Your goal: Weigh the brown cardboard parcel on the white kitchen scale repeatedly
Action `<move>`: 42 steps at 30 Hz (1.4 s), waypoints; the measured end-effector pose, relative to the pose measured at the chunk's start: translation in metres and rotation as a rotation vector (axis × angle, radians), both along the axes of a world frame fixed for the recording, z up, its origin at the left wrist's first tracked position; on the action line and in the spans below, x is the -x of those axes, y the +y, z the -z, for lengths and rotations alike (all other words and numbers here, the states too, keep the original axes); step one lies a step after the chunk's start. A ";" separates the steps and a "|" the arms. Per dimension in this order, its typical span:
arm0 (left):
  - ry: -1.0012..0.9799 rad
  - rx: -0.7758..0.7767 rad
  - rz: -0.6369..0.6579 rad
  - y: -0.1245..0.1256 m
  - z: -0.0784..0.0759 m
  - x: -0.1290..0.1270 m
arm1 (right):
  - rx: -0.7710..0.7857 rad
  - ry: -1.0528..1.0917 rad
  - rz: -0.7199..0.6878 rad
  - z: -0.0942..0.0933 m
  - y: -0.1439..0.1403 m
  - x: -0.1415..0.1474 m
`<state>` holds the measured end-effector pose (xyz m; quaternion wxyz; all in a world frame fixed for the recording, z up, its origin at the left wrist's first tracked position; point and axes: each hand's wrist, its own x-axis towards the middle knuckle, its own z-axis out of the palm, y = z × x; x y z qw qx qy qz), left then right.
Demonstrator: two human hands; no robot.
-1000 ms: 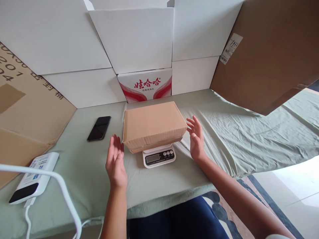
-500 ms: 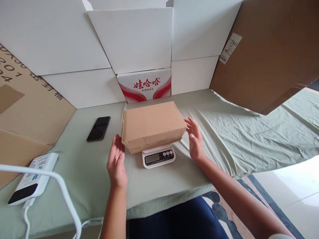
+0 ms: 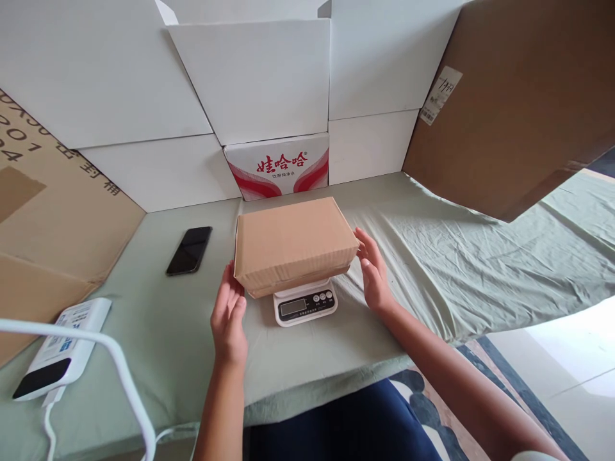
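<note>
A closed brown cardboard box rests on a small white digital scale, overhanging its platform. The scale's display and buttons show at the front, and the display looks unlit. At the box's left end is my left hand, open, its fingertips partly hidden by the box corner. My right hand is open at the right end, fingers stretched out and slightly curved close to the box's side. Whether the fingers press on the cardboard I cannot tell.
A black phone lies left of the box. A white power bank with a cable is at the lower left. White boxes, a red-printed carton and large brown cardboard wall in the green cloth-covered table.
Both hands have come slightly closer to the ends of the cardboard box. The box and scale stay in place; the view has shifted a little.
</note>
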<state>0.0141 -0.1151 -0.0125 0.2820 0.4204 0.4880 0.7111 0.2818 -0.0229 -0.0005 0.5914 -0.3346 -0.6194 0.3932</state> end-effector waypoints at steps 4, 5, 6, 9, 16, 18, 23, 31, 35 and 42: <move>-0.013 0.017 0.009 0.000 -0.002 -0.001 | 0.012 -0.020 -0.024 -0.001 -0.001 0.000; -0.014 0.026 0.009 -0.001 -0.002 -0.001 | 0.014 -0.019 -0.030 -0.001 -0.001 0.000; -0.014 0.036 0.008 -0.001 -0.002 -0.001 | 0.016 -0.019 -0.036 -0.001 -0.001 0.000; -0.014 0.054 0.009 -0.001 -0.003 -0.002 | 0.017 -0.025 -0.049 0.000 0.000 -0.001; 0.020 0.040 0.043 0.000 -0.002 -0.003 | 0.030 -0.042 -0.082 0.000 -0.001 0.000; 0.023 0.041 0.046 0.001 -0.002 -0.002 | 0.033 -0.043 -0.095 -0.001 -0.001 0.001; 0.022 0.056 0.060 0.001 -0.001 -0.003 | 0.015 -0.067 -0.108 0.001 -0.002 0.004; -0.016 -0.003 0.045 0.015 -0.029 -0.001 | 0.000 0.011 -0.122 -0.016 0.003 0.013; 0.024 -0.127 0.005 0.063 -0.057 0.011 | -0.082 -0.010 -0.113 -0.039 0.042 0.026; -0.017 -0.048 -0.020 0.148 -0.022 0.020 | -0.086 -0.006 -0.058 -0.012 0.116 0.053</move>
